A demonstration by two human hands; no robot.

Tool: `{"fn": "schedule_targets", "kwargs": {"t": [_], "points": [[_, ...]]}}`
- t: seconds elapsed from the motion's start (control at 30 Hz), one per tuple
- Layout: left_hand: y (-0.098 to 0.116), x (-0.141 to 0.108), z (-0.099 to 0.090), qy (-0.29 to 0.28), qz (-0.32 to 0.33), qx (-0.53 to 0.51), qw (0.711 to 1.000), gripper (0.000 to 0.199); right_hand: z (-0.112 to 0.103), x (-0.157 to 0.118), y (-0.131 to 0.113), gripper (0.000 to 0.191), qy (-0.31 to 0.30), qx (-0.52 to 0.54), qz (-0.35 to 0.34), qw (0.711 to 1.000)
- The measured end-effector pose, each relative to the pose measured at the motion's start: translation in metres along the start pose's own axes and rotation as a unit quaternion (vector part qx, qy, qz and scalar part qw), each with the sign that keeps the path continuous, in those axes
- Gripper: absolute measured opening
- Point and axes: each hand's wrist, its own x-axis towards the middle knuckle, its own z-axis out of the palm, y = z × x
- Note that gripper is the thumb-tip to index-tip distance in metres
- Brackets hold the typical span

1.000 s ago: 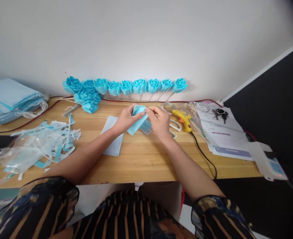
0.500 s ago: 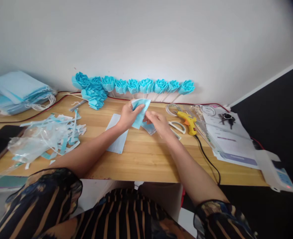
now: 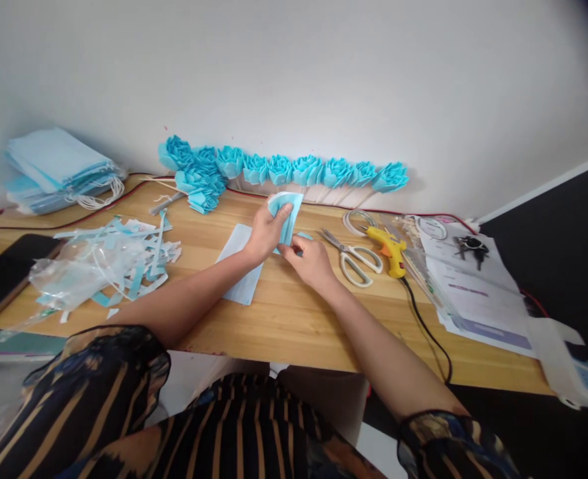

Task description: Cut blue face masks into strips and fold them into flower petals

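A light blue mask sheet is gripped in my left hand, the thumb pressing on its face. My right hand pinches at the lower edge of that sheet with thumb and forefinger. Behind the right hand's fingers a small blue piece shows in part. On the wooden table, partly under my left wrist, lies another pale blue sheet. Open scissors with white handles rest to the right of my right hand.
Blue flowers on sticks line the wall. At the left are stacked masks, cut strips, a plastic bag and a phone. A yellow glue gun, papers, keys and a power strip are at the right.
My right hand has moved down to the sheet's lower edge, and the scissors now show fully. The sheet looks narrower and more upright. The view has shifted slightly.
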Motion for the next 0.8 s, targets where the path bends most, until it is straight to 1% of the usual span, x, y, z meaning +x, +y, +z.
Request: {"fn": "schedule_targets", "kwargs": {"t": [0.1,0.17,0.23,0.3,0.37,0.47,0.6,0.7,0.8], "points": [[0.001,0.001,-0.001,-0.011,-0.007,0.01,1.0,0.027,0.0,-0.002,0.001,0.042,0.008,-0.022,-0.029,0.999],[0.003,0.002,-0.001,-0.01,-0.007,0.022,1.0,0.03,-0.002,-0.003,0.002,0.045,0.002,-0.015,-0.043,0.999],[0.005,0.001,-0.001,-0.008,0.001,0.03,1.0,0.032,-0.006,-0.004,0.002,0.047,-0.008,0.027,-0.049,0.998],[0.008,-0.001,0.0,-0.016,0.01,0.03,0.999,0.032,-0.01,-0.004,0.001,0.05,-0.006,0.08,-0.044,0.996],[0.012,-0.006,0.003,-0.035,0.017,0.026,0.999,0.03,-0.013,-0.004,0.0,0.053,0.016,0.101,-0.032,0.994],[0.015,-0.013,0.008,-0.048,0.025,0.027,0.998,0.022,-0.015,-0.004,-0.001,0.055,0.059,0.085,-0.019,0.994],[0.014,-0.016,0.013,-0.051,0.009,0.027,0.998,0.015,-0.014,-0.003,-0.001,0.054,0.105,0.091,-0.033,0.99],[0.013,-0.014,0.012,-0.059,-0.014,0.02,0.998,0.018,-0.014,-0.001,0.003,0.052,0.119,0.132,-0.017,0.984],[0.013,-0.013,0.009,-0.061,-0.012,0.033,0.998,0.02,-0.016,0.004,0.011,0.046,0.143,0.209,0.005,0.967]]}}
